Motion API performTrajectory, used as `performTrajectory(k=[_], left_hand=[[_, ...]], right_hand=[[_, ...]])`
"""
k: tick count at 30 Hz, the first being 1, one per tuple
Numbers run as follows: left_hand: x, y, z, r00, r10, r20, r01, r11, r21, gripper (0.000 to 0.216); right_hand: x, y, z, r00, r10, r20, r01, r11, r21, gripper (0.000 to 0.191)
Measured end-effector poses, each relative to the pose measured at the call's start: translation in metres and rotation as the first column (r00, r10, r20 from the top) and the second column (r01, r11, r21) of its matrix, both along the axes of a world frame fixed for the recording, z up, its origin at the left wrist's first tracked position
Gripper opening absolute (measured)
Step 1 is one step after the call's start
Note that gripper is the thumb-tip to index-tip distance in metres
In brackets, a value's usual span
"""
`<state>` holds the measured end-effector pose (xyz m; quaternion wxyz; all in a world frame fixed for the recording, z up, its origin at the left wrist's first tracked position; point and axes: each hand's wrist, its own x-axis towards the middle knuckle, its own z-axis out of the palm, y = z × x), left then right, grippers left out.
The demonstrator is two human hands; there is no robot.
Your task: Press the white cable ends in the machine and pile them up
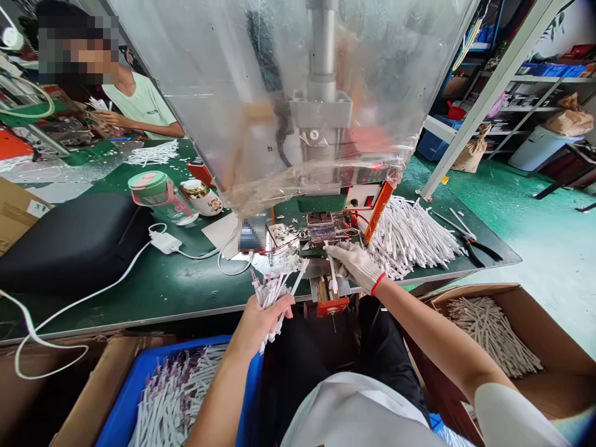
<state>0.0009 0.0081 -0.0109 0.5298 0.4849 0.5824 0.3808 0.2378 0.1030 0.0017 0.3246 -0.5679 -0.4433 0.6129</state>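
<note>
Head view: left hand point(265, 320), fingers closed on a bundle of white cables point(274, 290) at 6 o'clock. Gloved right hand point(356, 266), fingers apparently pinching one cable point(332, 276) at the press point(331, 304). Unbundled cable pile point(410, 239) lies on the surface point(139, 292) at 2 o'clock; more cables fill a cardboard box point(526, 316) at 4 o'clock and a blue bin point(158, 360) at 7 o'clock.

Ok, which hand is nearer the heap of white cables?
Right: the gloved right hand is beside the heap of white cables, just left of it in view. The left hand is farther off, holding a bunch of cables at the bench's front edge.
</note>
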Motion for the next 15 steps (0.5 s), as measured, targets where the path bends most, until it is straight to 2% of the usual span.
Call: performTrajectory(k=[2, 3, 6, 7, 8, 10, 12, 13, 15], left_hand=[[0.000, 0.004, 0.005, 0.996, -0.072, -0.046, 0.073, 0.997, 0.006, 0.042], [0.000, 0.007, 0.008, 0.991, -0.115, -0.062, 0.115, 0.993, -0.005, 0.041], [0.006, 0.014, 0.019, 0.958, -0.267, -0.103, 0.261, 0.963, -0.061, 0.040], [0.009, 0.016, 0.022, 0.940, -0.319, -0.121, 0.311, 0.947, -0.078, 0.041], [0.013, 0.017, 0.025, 0.919, -0.370, -0.134, 0.360, 0.928, -0.091, 0.043], [0.018, 0.018, 0.029, 0.885, -0.448, -0.127, 0.438, 0.893, -0.100, 0.045], [0.019, 0.018, 0.032, 0.868, -0.491, -0.073, 0.483, 0.869, -0.105, 0.040], [0.016, 0.018, 0.032, 0.863, -0.503, -0.043, 0.496, 0.861, -0.113, 0.036], [0.006, 0.020, 0.030, 0.883, -0.470, 0.004, 0.467, 0.876, -0.122, 0.038]], right_hand=[[0.012, -0.004, 0.020, 0.990, 0.107, 0.097, -0.119, 0.984, 0.133, 0.035], [0.017, -0.006, 0.031, 0.967, 0.206, 0.153, -0.234, 0.952, 0.196, 0.036], [0.030, -0.020, 0.057, 0.785, 0.535, 0.311, -0.611, 0.752, 0.248, 0.029], [0.032, -0.026, 0.063, 0.730, 0.600, 0.327, -0.677, 0.697, 0.235, 0.026], [0.033, -0.033, 0.066, 0.700, 0.641, 0.314, -0.711, 0.668, 0.219, 0.024], [0.034, -0.047, 0.068, 0.702, 0.680, 0.211, -0.712, 0.675, 0.193, 0.025], [0.039, -0.058, 0.067, 0.729, 0.680, 0.071, -0.681, 0.714, 0.163, 0.025], [0.045, -0.061, 0.066, 0.755, 0.656, 0.017, -0.650, 0.745, 0.147, 0.025], [0.066, -0.058, 0.063, 0.859, 0.511, -0.013, -0.505, 0.852, 0.142, 0.027]])
